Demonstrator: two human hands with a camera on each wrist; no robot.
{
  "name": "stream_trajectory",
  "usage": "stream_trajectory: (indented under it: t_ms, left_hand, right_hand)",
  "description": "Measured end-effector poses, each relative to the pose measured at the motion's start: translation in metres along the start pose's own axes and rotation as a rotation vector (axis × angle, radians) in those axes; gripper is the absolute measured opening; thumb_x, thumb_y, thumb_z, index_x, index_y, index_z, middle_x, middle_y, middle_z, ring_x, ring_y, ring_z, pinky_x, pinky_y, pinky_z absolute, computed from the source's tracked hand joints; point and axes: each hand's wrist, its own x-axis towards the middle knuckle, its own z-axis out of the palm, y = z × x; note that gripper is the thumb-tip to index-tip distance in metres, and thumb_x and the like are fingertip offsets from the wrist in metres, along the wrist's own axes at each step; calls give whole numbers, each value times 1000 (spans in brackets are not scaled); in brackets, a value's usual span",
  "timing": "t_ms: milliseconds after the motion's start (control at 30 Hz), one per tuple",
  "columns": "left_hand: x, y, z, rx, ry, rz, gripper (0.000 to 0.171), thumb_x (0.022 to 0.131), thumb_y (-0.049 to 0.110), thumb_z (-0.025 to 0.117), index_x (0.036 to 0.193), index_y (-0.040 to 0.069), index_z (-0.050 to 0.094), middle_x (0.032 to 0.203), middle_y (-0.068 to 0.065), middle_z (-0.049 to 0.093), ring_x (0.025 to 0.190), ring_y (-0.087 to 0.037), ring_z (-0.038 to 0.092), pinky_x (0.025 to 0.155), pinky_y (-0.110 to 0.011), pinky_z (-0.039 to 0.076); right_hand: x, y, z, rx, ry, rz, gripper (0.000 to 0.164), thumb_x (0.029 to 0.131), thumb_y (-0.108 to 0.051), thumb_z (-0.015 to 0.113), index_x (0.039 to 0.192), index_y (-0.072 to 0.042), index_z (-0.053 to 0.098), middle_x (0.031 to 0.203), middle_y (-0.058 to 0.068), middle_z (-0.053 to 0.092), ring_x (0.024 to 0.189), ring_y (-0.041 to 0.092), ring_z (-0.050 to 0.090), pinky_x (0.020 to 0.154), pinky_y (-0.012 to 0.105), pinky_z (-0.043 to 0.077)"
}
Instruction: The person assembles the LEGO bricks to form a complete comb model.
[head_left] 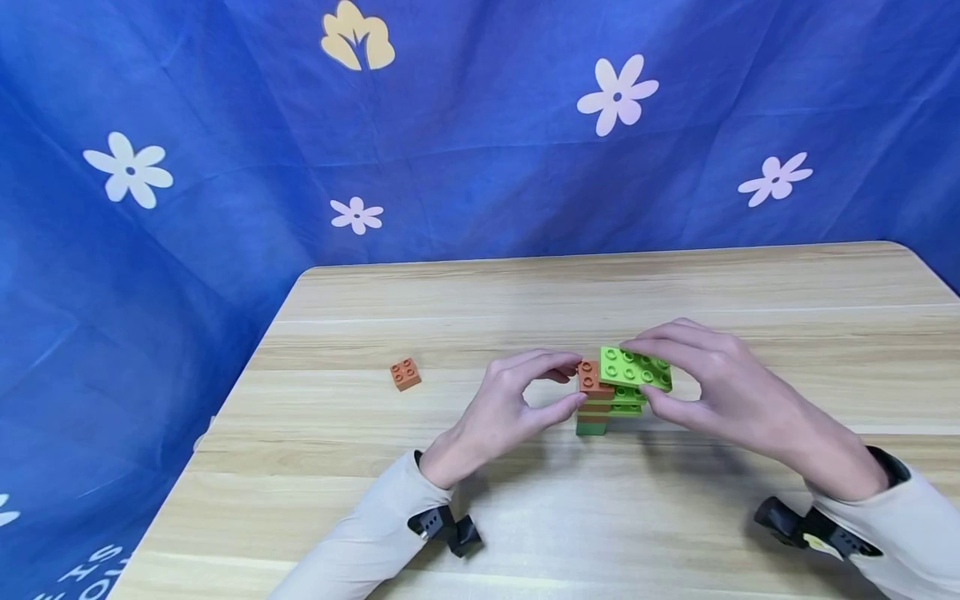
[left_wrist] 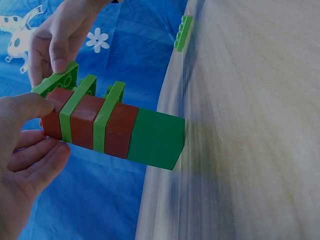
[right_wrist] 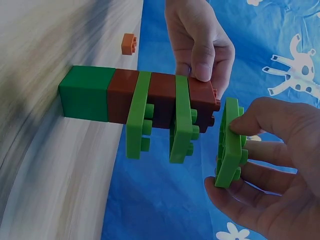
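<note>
A tower of toy building blocks (right_wrist: 162, 92) stands upright on the table. Its dark green base block (left_wrist: 157, 137) carries brown bricks layered with two light green plates (right_wrist: 137, 122) that jut out to the right. My left hand (head_left: 513, 404) holds the top brown brick (head_left: 592, 379) between thumb and fingers. Pinched in my right hand (head_left: 723, 387) is another light green plate (right_wrist: 231, 150), tilted just above the tower's top. A narrow gap parts it from the top brick's studs in the right wrist view.
A loose orange-brown brick (head_left: 406, 375) lies on the wooden table (head_left: 337, 500) to the left. The left wrist view shows one more light green plate (left_wrist: 183, 34) lying on the table. Behind the table hangs a blue cloth (head_left: 480, 125) with flowers.
</note>
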Motion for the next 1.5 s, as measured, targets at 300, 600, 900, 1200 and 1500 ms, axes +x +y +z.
stream_trajectory:
  t_ms: [300, 600, 900, 1200, 1500]
  left_hand:
    - [0, -2, 0, -18, 8, 2, 37, 81, 7, 77, 113, -5, 65, 106, -14, 70, 89, -24, 69, 85, -19, 53]
    - [0, -1, 0, -50, 7, 4, 37, 81, 5, 76, 114, -4, 65, 105, -14, 70, 90, -19, 69, 84, -19, 54]
    - [1, -1, 0, -62, 3, 10, 39, 81, 5, 76, 116, -4, 63, 104, -13, 70, 91, -21, 68, 84, -20, 54]
    - [5, 2, -2, -66, 2, 36, 41, 84, 7, 73, 121, -5, 60, 109, -14, 69, 96, -20, 67, 85, -22, 54]
    - [7, 3, -2, -58, 4, 28, 37, 85, 8, 73, 118, -3, 62, 108, -12, 69, 96, -18, 67, 84, -21, 54]
  right_hand:
    - [5, 0, 7, 24, -7, -34, 38, 75, -6, 70, 113, -1, 68, 108, 5, 68, 96, 19, 64, 88, 13, 47]
    - [6, -1, 11, 24, -21, -39, 38, 77, -6, 69, 114, 0, 67, 109, 6, 67, 96, 19, 64, 87, 13, 48]
    - [6, -1, 11, 11, -33, -61, 35, 82, -9, 66, 116, -1, 67, 109, 6, 66, 97, 20, 63, 87, 17, 49]
    - [7, -4, 11, -19, -74, -39, 34, 83, -11, 64, 116, 0, 66, 109, 7, 65, 98, 19, 61, 79, 34, 57]
    - [7, -5, 10, -20, -83, -16, 36, 82, -9, 66, 117, -1, 66, 111, 6, 64, 100, 19, 60, 79, 35, 57]
